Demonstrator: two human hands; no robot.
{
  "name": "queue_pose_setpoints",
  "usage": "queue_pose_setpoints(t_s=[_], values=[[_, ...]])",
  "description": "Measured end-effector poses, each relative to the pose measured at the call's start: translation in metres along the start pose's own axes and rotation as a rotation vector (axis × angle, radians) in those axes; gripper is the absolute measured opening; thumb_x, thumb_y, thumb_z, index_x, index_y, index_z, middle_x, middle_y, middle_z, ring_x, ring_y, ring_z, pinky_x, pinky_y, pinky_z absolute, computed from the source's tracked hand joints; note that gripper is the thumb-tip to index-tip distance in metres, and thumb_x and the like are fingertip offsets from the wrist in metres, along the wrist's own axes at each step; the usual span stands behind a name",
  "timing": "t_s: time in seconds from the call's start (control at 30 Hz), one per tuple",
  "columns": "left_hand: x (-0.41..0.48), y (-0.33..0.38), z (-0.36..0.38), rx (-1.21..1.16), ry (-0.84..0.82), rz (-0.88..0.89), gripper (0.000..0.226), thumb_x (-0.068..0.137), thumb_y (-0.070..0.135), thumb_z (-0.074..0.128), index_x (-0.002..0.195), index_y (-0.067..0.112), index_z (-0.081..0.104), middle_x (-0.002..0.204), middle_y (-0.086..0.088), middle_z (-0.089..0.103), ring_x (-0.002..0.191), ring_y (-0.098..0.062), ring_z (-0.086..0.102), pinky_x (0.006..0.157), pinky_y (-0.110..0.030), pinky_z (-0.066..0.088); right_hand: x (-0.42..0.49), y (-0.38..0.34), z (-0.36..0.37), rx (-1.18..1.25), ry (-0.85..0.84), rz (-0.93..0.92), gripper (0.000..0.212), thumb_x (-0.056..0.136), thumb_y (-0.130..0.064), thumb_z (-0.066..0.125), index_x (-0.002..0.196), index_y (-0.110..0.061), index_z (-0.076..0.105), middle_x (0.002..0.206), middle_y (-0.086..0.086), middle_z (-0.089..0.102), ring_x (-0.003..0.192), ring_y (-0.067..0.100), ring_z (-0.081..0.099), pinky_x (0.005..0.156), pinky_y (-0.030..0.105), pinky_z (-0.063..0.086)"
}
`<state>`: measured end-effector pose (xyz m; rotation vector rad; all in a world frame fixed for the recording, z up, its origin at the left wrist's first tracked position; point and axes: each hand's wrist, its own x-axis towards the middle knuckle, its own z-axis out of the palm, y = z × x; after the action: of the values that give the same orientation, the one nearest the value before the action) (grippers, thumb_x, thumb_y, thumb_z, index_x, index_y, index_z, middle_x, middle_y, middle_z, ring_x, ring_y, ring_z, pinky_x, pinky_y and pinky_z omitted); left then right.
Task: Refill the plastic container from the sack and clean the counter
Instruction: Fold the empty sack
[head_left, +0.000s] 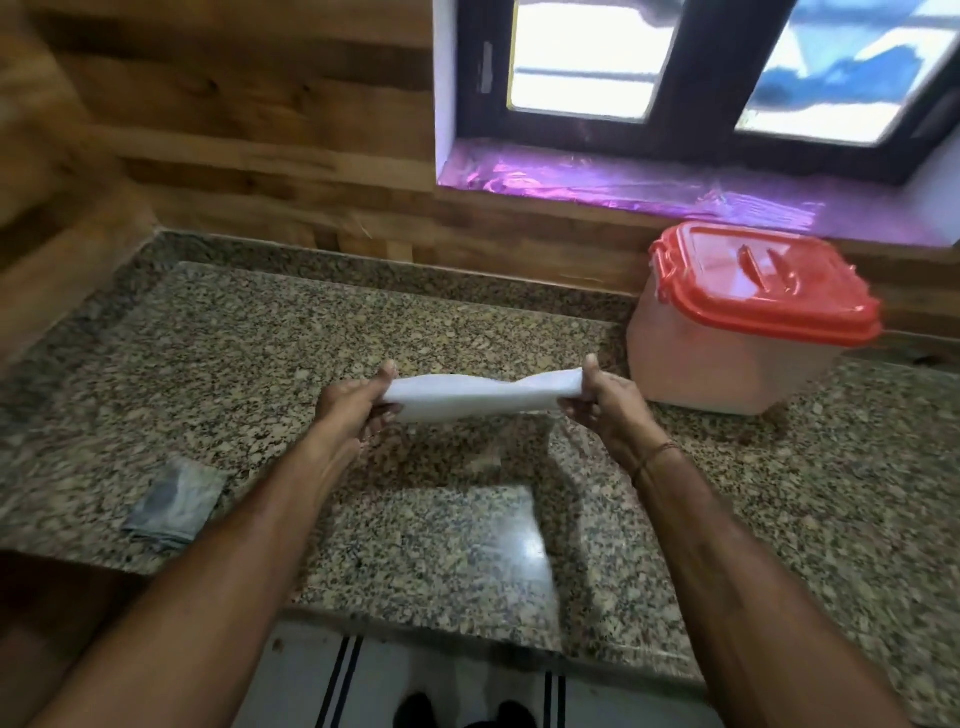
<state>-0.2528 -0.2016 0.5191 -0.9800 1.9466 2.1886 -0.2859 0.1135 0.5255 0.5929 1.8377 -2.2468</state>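
Your left hand (353, 410) and right hand (605, 405) pinch opposite ends of the folded white sack (478, 397). Fingers (387, 376) clamp it tight above the worktop (260, 364).

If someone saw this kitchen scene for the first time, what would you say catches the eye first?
Probably the white folded sack, held flat above the middle of the granite counter, with the left hand and the right hand each gripping one end. Next comes the plastic container with its bright red lid shut, standing at the right rear under the window. A grey cloth lies folded near the counter's front left edge.
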Motion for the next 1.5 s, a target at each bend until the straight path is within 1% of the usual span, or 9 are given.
queue_pose_setpoints(t_s=[0.17,0.3,0.47,0.63,0.8,0.93,1.07,1.3,1.5], values=[[-0.035,-0.072,-0.019,0.160,0.039,-0.075,0.037,0.089,0.029,0.080,0.105,-0.003,0.072,0.084,-0.017,0.076,0.057,-0.018,0.068,0.042,-0.020,0.049,-0.008,0.045,-0.035,-0.127,-0.066,0.065,0.030,0.100,-0.027,0.064,0.092,0.001,0.068,0.089,0.015,0.070,0.079,0.027,0.067,0.075,0.039,0.059],[-0.068,-0.140,-0.029,0.382,-0.002,-0.308,0.028,0.086,0.023,0.082,0.087,-0.002,0.072,0.082,-0.022,0.076,0.058,-0.024,0.067,0.051,-0.027,0.051,-0.012,0.109,-0.068,-0.349,-0.022,0.224,0.027,0.096,-0.021,0.071,0.080,0.001,0.067,0.080,0.023,0.063,0.063,0.028,0.063,0.060,0.036,0.058],[-0.079,-0.164,-0.020,0.536,0.089,-0.194,0.046,0.081,0.052,0.080,0.068,0.013,0.060,0.070,-0.011,0.070,0.061,-0.024,0.065,0.057,-0.031,0.047,-0.015,0.137,-0.076,-0.299,0.093,0.245,0.012,0.089,-0.012,0.076,0.087,-0.003,0.069,0.092,0.024,0.072,0.087,0.042,0.072,0.079,0.049,0.063],[-0.082,-0.178,0.009,0.496,0.022,-0.290,0.028,0.086,0.026,0.083,0.094,0.001,0.073,0.083,-0.016,0.078,0.066,-0.031,0.073,0.057,-0.036,0.056,-0.042,0.144,-0.049,-0.102,-0.056,0.415,0.015,0.096,-0.013,0.069,0.107,-0.004,0.064,0.085,0.012,0.070,0.062,0.023,0.059,0.050,0.034,0.058],[-0.105,-0.184,0.020,0.392,0.007,-0.334,0.024,0.083,0.004,0.082,0.106,0.000,0.072,0.094,-0.016,0.078,0.078,-0.034,0.077,0.075,-0.053,0.063,-0.043,0.155,-0.034,-0.167,-0.138,0.402,0.043,0.098,-0.025,0.068,0.133,-0.002,0.062,0.128,0.011,0.071,0.111,0.030,0.068,0.096,0.044,0.058],[-0.105,-0.179,0.022,0.418,0.102,-0.276,0.056,0.068,0.015,0.091,0.117,0.005,0.066,0.114,-0.018,0.075,0.087,-0.033,0.076,0.077,-0.061,0.062,-0.043,0.150,-0.027,-0.222,-0.163,0.470,0.023,0.104,-0.022,0.055,0.122,-0.009,0.062,0.113,0.012,0.074,0.093,0.027,0.071,0.053,0.031,0.060],[-0.096,-0.149,0.010,0.772,0.272,-0.070,0.119,0.070,0.048,0.090,0.162,0.019,0.020,0.165,-0.012,0.026,0.145,-0.037,0.038,0.111,-0.054,0.044,-0.042,0.133,-0.026,-0.153,-0.243,0.398,0.025,0.106,-0.019,0.052,0.126,-0.007,0.062,0.108,0.009,0.077,0.092,0.023,0.075,0.058,0.033,0.064],[-0.081,-0.085,-0.007,0.374,-0.326,-0.199,0.095,0.066,0.077,0.078,0.135,0.015,0.060,0.135,-0.014,0.068,0.116,-0.036,0.069,0.099,-0.059,0.055,-0.039,0.065,-0.019,-0.223,-0.629,0.319,0.022,0.102,-0.021,0.058,0.119,-0.009,0.065,0.099,0.003,0.078,0.084,0.014,0.075,0.064,0.025,0.061],[-0.110,-0.086,-0.025,-0.031,-0.291,-0.254,0.057,0.081,0.038,0.080,0.124,0.004,0.068,0.123,-0.018,0.074,0.113,-0.039,0.071,0.099,-0.061,0.053,-0.054,0.037,0.001,-0.245,-0.756,0.333,0.025,0.098,-0.023,0.061,0.117,-0.008,0.067,0.107,0.008,0.075,0.090,0.017,0.073,0.075,0.030,0.059]])
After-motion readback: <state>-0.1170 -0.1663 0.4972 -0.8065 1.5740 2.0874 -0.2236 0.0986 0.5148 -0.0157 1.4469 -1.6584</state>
